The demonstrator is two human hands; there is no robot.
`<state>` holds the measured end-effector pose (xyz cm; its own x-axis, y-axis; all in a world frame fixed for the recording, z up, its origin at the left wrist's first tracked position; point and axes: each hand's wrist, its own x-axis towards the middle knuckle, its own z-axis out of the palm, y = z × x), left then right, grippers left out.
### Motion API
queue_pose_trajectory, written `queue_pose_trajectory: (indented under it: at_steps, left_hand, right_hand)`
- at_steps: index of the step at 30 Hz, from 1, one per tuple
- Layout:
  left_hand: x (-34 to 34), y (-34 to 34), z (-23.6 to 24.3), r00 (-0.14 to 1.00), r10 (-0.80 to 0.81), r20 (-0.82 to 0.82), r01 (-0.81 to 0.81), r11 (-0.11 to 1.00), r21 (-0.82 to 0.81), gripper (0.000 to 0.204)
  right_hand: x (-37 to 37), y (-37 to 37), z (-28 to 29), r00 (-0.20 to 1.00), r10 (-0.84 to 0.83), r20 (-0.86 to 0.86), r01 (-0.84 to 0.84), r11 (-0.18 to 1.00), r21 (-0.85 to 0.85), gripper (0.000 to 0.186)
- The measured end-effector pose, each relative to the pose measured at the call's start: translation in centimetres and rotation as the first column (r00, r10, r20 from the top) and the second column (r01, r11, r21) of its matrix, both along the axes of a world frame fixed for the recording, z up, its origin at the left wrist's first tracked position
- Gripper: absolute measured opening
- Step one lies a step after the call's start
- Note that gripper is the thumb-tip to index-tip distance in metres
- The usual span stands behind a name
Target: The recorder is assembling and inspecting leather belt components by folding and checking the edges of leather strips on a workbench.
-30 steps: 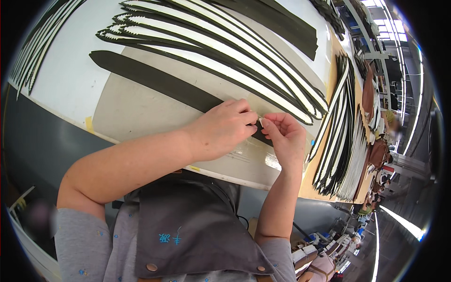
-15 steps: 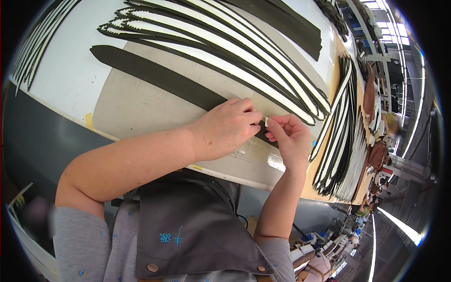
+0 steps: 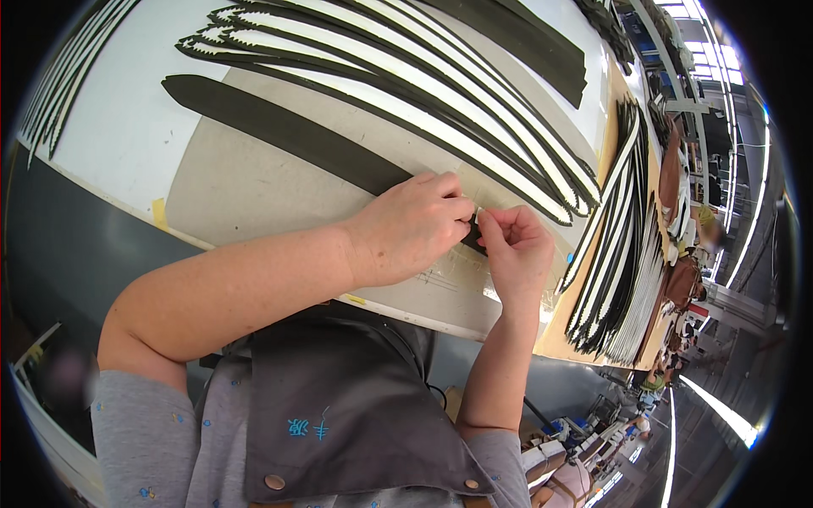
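Note:
A long dark strip [image 3: 279,135] with a pointed left end lies slantwise across the beige mat. Its right part runs beneath my left hand [image 3: 415,227], whose curled fingers are closed at the strip, with the fingertips partly hidden. Close beside them, my right hand [image 3: 518,245] pinches a small white piece [image 3: 480,215] between thumb and forefinger. That piece is mostly covered by the fingers, and both hands' fingertips nearly meet over the strip.
Several black-edged white strips with toothed ends [image 3: 381,97] lie just beyond the hands. More strips [image 3: 605,254] hang together on a brown board at the right. Wide dark pieces [image 3: 525,42] lie at the back. Thin strips [image 3: 72,76] sit far left. The table's front edge [image 3: 110,199] runs near my body.
My right hand has moved slightly left, nearer my left hand, and its fingers now cover more of the white piece. My left hand has barely moved.

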<state>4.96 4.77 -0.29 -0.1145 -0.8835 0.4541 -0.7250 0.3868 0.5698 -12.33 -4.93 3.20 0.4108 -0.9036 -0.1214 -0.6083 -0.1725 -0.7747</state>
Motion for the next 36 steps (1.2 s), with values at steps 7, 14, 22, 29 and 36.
queue_pose_trajectory:
  at_steps: [7, 14, 22, 29, 36]
  left_hand:
    - [0.0, 0.0, -0.1, 1.000, 0.003, 0.000, -0.003, 1.000, -0.025, 0.025]
    - [0.1, 0.0, -0.3, 1.000, 0.019, -0.021, -0.019, 0.999, -0.032, 0.026]
    - [0.1, -0.1, -0.5, 0.998, 0.020, -0.062, -0.023, 0.999, -0.046, 0.024]
    - [0.1, -0.1, -0.5, 0.998, 0.017, -0.066, -0.020, 0.999, -0.041, 0.023]
    - [0.2, -0.2, -0.3, 0.999, 0.005, -0.049, -0.007, 0.999, -0.033, 0.023]
  right_hand:
    - [-0.8, 0.9, 1.9, 0.939, -0.122, 0.320, 0.116, 0.993, 0.038, 0.007]
    - [-2.3, 3.0, 1.6, 0.929, -0.078, 0.361, 0.041, 0.993, 0.110, 0.008]
    - [-1.2, 4.5, -0.1, 0.987, 0.019, 0.159, 0.013, 0.980, -0.196, 0.007]
    - [-1.1, 4.9, -0.8, 0.995, 0.029, 0.093, -0.003, 0.962, -0.272, 0.007]
    - [-1.0, 5.1, -1.9, 0.995, 0.059, 0.075, -0.025, 0.918, -0.396, 0.010]
